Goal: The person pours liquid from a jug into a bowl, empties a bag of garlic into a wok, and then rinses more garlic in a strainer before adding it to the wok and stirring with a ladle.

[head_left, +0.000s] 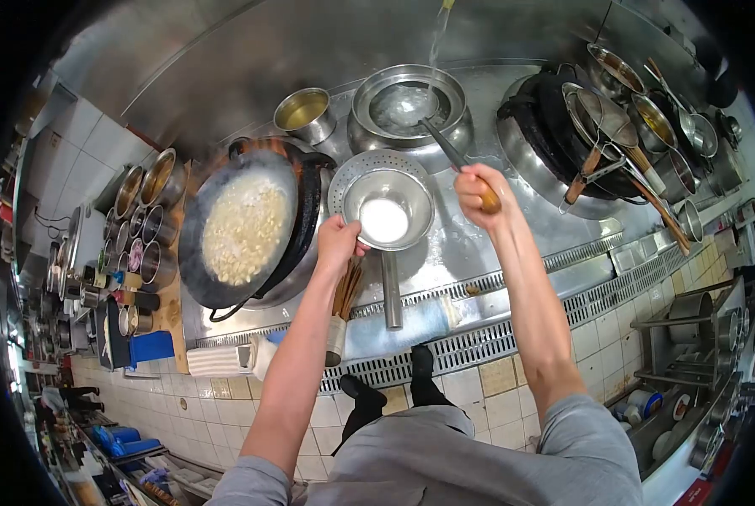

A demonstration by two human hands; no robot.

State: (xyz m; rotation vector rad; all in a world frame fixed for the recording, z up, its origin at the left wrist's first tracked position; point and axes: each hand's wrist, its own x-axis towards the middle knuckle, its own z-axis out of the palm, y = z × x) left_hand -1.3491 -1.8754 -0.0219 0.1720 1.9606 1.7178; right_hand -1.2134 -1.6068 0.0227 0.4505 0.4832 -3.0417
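1 head-worn fisheye view looks steeply down, close over the stove counter.

Restaurant kitchen, probably: wok, ladles.

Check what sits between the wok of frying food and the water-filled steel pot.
Head view: a small steel cup of oil near the back, and a perforated strainer holding a bowl gripped by the left hand.

Two hands were up: left hand, right hand. One wok left of left hand. One colander, one bowl between them.
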